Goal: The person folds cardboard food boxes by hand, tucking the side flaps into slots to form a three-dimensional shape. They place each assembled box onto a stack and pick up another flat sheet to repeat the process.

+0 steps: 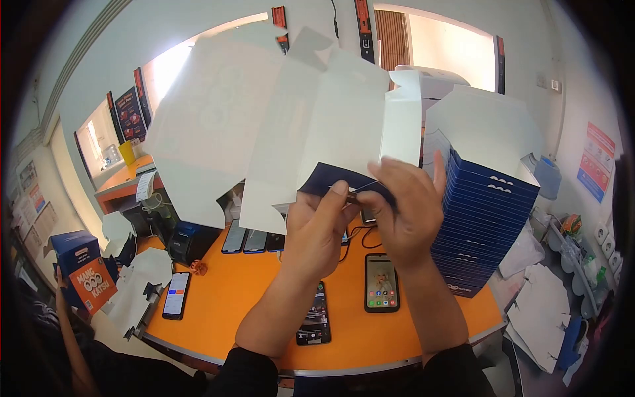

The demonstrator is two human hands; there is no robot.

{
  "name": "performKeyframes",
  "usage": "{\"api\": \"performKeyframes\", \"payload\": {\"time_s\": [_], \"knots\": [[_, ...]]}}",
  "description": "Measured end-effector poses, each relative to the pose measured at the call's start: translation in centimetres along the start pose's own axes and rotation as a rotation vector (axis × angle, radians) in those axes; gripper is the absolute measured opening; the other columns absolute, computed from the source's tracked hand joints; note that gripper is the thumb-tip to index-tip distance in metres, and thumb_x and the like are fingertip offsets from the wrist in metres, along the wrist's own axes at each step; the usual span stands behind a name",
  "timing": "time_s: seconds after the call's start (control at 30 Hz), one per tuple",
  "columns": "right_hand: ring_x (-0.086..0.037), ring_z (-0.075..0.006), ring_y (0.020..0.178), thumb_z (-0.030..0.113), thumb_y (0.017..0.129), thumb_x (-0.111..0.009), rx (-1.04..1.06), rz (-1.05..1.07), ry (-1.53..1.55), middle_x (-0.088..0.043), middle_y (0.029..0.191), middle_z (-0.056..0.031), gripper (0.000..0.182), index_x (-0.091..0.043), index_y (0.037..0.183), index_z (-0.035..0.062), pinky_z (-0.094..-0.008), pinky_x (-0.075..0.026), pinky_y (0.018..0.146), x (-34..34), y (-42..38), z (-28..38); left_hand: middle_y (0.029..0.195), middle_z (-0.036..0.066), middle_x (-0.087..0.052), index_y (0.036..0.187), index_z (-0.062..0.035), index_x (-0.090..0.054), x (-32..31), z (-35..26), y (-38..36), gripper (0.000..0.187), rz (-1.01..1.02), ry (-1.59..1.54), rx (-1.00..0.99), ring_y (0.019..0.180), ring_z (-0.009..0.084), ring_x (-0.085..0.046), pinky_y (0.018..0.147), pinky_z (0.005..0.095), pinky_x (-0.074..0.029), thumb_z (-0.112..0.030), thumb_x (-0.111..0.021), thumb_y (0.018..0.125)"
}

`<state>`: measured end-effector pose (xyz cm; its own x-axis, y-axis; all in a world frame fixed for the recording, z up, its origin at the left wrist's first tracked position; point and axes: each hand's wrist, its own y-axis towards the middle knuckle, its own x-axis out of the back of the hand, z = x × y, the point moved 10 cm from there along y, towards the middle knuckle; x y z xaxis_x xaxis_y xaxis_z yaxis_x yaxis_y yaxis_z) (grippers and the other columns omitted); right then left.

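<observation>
Both hands, left hand point(311, 235) and right hand point(410, 215), are pinching the dark blue flap of the white carton sheet point(344, 119), raised above the orange table point(264, 284)! Right of the grip stands the blue box stack point(486, 225); below it, phones point(382, 283).

Only one view: head cam, worn on person's head, looks fwd & down, wide-angle w/ dark curved edges; close over hands & desk point(238, 331), wall point(331, 16) farther back.

Takeaway food shop, judging by stacked printed boxes point(481, 221) and menu poster point(130, 114).
</observation>
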<state>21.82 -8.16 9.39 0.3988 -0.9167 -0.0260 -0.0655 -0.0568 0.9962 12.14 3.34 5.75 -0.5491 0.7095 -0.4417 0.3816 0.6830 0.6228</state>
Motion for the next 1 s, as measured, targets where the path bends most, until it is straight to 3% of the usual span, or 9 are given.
{"api": "performKeyframes", "payload": {"time_s": [0.13, 0.27, 0.4, 0.43, 0.63, 0.73, 0.83, 0.93, 1.0], "knots": [[-0.07, -0.0228, 0.104, 0.012, 0.091, -0.075, -0.019, 0.085, -0.117, -0.074, 0.099, -0.0039, 0.027, -0.075, 0.118, 0.0095, -0.0593, -0.026, 0.121, -1.4, 0.6, 1.5, 0.12, 0.012, -0.068, 0.131, -0.0018, -0.054, 0.9, -0.4, 0.1, 0.029, -0.036, 0.031, -0.041, 0.111, 0.0216, -0.067, 0.097, 0.0425, -0.055, -0.018, -0.057, 0.107], [-0.067, -0.0228, 0.104, 0.008, 0.091, -0.072, -0.129, 0.257, 0.157, -0.073, 0.095, -0.006, 0.029, -0.075, 0.12, 0.0092, -0.0592, -0.025, 0.122, -2.1, 0.2, -0.6, 0.122, 0.01, -0.066, 0.133, -0.0018, -0.052, 1.2, -0.7, 0.3, 0.035, -0.013, 0.261, -0.053, 0.113, 0.0213, -0.065, 0.099, 0.0412, -0.054, -0.019, -0.062, 0.104], [-0.066, -0.0238, 0.106, 0.004, 0.089, -0.069, -0.18, 0.332, 0.458, -0.074, 0.096, -0.0079, 0.033, -0.076, 0.121, 0.0084, -0.0576, -0.029, 0.12, -3.2, -0.9, -1.4, 0.13, 0.01, -0.055, 0.142, -0.005, -0.036, -1.3, -1.0, -0.2, 0.062, 0.044, 0.261, -0.22, 0.122, 0.019, -0.057, 0.106, 0.0373, -0.048, -0.005, -0.074, 0.094], [-0.065, -0.0244, 0.107, 0.002, 0.089, -0.067, -0.168, 0.348, 0.439, -0.074, 0.099, -0.0087, 0.033, -0.076, 0.121, 0.0073, -0.0559, -0.031, 0.118, -3.1, -0.7, -1.3, 0.125, 0.011, -0.056, 0.141, -0.0027, -0.029, -0.7, -0.7, 0.0, 0.067, 0.025, 0.237, -0.216, 0.115, 0.0171, -0.062, 0.093, 0.0317, -0.056, 0.002, -0.074, 0.092], [-0.063, -0.0287, 0.112, -0.005, 0.086, -0.059, -0.169, 0.418, 0.508, -0.072, 0.118, -0.0154, 0.043, -0.072, 0.126, 0.0009, -0.0457, -0.038, 0.112, -2.0, 0.8, -1.8, 0.123, 0.012, -0.057, 0.138, -0.0013, -0.031, 0.0, -1.7, 0.1, 0.063, -0.049, 0.455, -0.264, 0.112, 0.0163, -0.063, 0.087, 0.0306, -0.057, 0.001, -0.073, 0.092], [-0.061, -0.0313, 0.115, -0.006, 0.085, -0.057, -0.211, 0.519, 0.511, -0.07, 0.123, -0.0169, 0.049, -0.068, 0.133, -0.0001, -0.0437, -0.037, 0.112, -2.1, 0.4, -1.8, 0.121, 0.012, -0.059, 0.136, -0.0003, -0.031, -0.3, -1.2, -0.1, 0.061, -0.057, 0.377, -0.305, 0.106, 0.0162, -0.064, 0.086, 0.0301, -0.056, 0.001, -0.072, 0.092], [-0.059, -0.0332, 0.116, -0.006, 0.085, -0.056, -0.205, 0.632, 0.443, -0.068, 0.124, -0.0165, 0.052, -0.066, 0.136, 0.0001, -0.0434, -0.036, 0.113, -2.5, 0.1, -1.1, 0.132, 0.012, -0.051, 0.143, -0.0054, -0.029, 0.1, 0.0, 0.3, 0.071, -0.026, 0.359, -0.274, 0.122, 0.0199, -0.056, 0.102, 0.0358, -0.051, 0.004, -0.073, 0.088], [-0.058, -0.0334, 0.118, -0.002, 0.086, -0.058, -0.102, 0.614, 0.378, -0.066, 0.125, -0.0152, 0.05, -0.066, 0.135, 0.0001, -0.0436, -0.036, 0.113, -2.1, 0.3, 0.1, 0.118, 0.012, -0.06, 0.136, 0.0009, -0.032, 1.2, -1.0, 0.6, 0.07, -0.101, 0.503, -0.39, 0.101, 0.018, -0.065, 0.086, 0.03, -0.056, -0.003, -0.079, 0.085], [-0.057, -0.0329, 0.119, 0.003, 0.088, -0.064, -0.038, 0.578, 0.309, -0.065, 0.126, -0.0148, 0.045, -0.067, 0.132, -0.0001, -0.0446, -0.036, 0.113, -1.6, 0.4, 0.7, 0.121, 0.013, -0.06, 0.134, 0.0016, -0.036, 1.4, -1.5, 0.5, 0.069, -0.129, 0.56, -0.399, 0.101, 0.0195, -0.066, 0.087, 0.0315, -0.056, -0.003, -0.081, 0.082]]}}
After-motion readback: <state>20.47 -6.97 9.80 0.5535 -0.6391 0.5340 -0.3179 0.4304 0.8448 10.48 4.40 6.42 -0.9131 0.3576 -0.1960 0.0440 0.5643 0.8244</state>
